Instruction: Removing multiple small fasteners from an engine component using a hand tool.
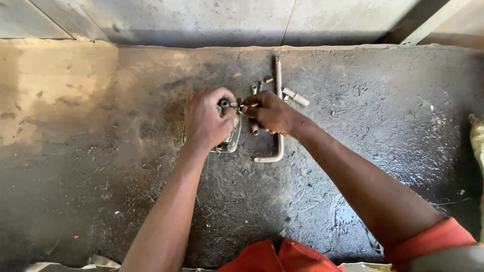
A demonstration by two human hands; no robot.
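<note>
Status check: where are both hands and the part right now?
Left hand clamped over small metal part on greasy bench. Right hand pinching thin tool at its top. L-shaped wrench, loose bits alongside.

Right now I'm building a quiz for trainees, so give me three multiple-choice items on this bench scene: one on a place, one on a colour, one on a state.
1. Where does the L-shaped metal bar lie?
A. right of the metal part
B. left of it
C. on the floor

2. What colour is the garment?
A. blue
B. red-orange
C. white

3. What is the left hand doing?
A. resting flat
B. hanging free
C. gripping the metal part

Answers:
1 A, the bar runs under the right hand.
2 B, both cloth and sleeve show it.
3 C, its fingers wrap the part.
</note>
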